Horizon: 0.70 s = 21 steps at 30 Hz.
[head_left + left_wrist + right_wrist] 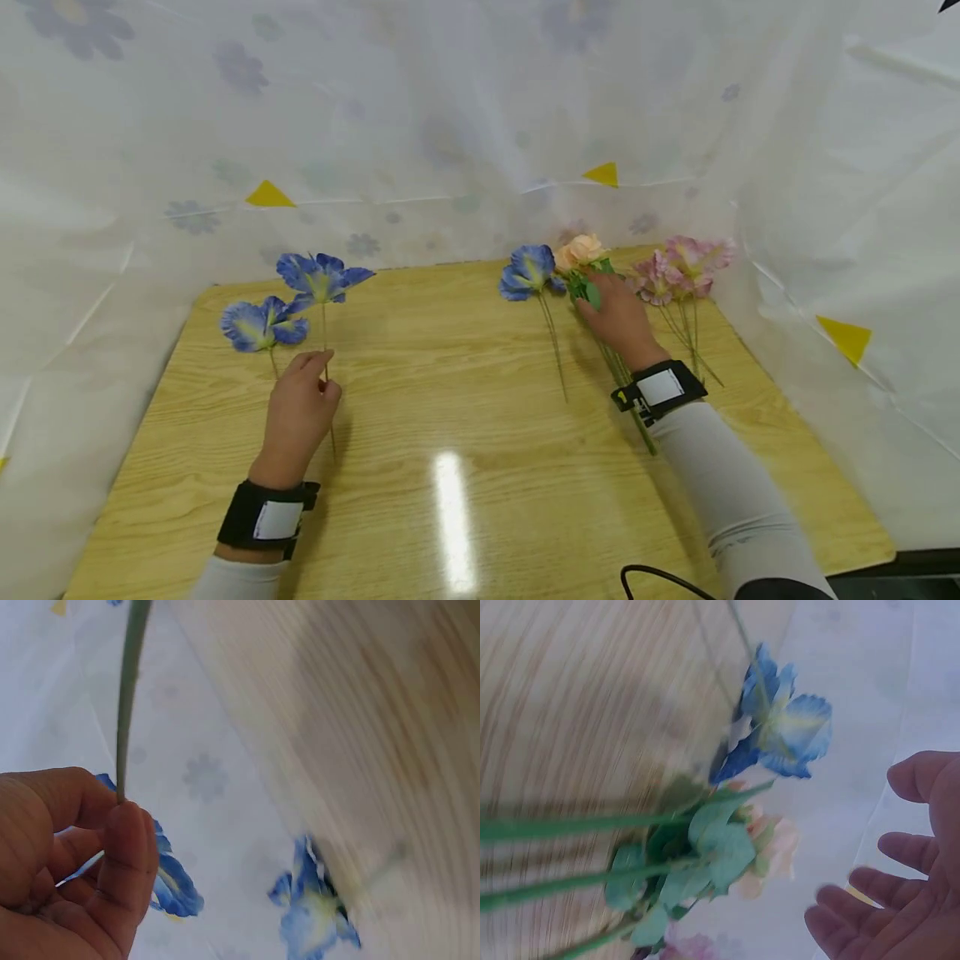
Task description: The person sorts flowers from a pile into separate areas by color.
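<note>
My left hand point(298, 408) pinches the thin stem point(127, 705) of a blue artificial flower point(321, 279) between thumb and fingertips. That stem stands out along the left side of the table. Just left of it lies a second blue flower point(261, 325), its stem partly hidden by the hand. With fingers spread and apart from the stems in the right wrist view, my right hand point(618, 317) is over the peach roses point(581, 250), which have green leaves point(720, 855) and thick green stems. To their left lies another blue flower point(529, 271) on thin stems.
Pink flowers point(686, 267) lie at the right back of the wooden table point(465, 367). A white patterned curtain point(450, 125) with yellow triangles surrounds the back and sides. A black cable point(663, 572) curves at the front edge.
</note>
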Available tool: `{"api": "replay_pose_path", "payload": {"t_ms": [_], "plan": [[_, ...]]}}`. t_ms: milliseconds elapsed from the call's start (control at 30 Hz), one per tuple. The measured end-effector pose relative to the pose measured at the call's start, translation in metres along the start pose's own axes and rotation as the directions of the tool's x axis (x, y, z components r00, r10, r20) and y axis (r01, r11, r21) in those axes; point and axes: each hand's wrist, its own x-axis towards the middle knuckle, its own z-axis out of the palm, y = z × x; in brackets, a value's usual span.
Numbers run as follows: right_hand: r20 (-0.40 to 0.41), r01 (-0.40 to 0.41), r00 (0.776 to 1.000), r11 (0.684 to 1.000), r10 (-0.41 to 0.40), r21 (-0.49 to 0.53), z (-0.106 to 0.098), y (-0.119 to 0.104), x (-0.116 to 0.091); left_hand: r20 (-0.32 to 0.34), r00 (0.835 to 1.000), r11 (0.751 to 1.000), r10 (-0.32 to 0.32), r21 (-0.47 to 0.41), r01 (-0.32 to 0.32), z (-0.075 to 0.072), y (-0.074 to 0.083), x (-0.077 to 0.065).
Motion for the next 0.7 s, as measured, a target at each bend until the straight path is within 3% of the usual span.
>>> {"api": "replay_pose_path", "payload": {"t_ms": [167, 300, 433, 567, 700], "plan": [[-0.03, 0.056, 0.998, 0.989, -0.052, 0.137, 0.021, -0.029, -0.008, 0.023, 1.0, 0.997, 0.019, -0.077, -0.017, 0.023, 0.023, 0.007], [-0.04, 0.092, 0.996, 0.962, -0.084, 0.258, 0.041, -0.055, -0.01, 0.032, 0.998, 0.989, 0.048, -0.142, -0.043, 0.041, 0.043, 0.009], [-0.03, 0.096, 0.995, 0.922, -0.091, 0.376, 0.059, -0.086, -0.01, -0.005, 0.994, 0.973, 0.11, -0.203, -0.109, 0.061, 0.058, 0.006], [0.028, 0.043, 0.997, 0.87, -0.066, 0.491, 0.072, -0.117, -0.017, -0.046, 0.988, 0.961, 0.148, -0.231, -0.155, 0.076, 0.07, 0.003], [0.101, -0.031, 0.994, 0.818, -0.033, 0.574, 0.082, -0.139, -0.022, -0.037, 0.988, 0.957, 0.152, -0.245, -0.156, 0.085, 0.078, 0.002]]}}
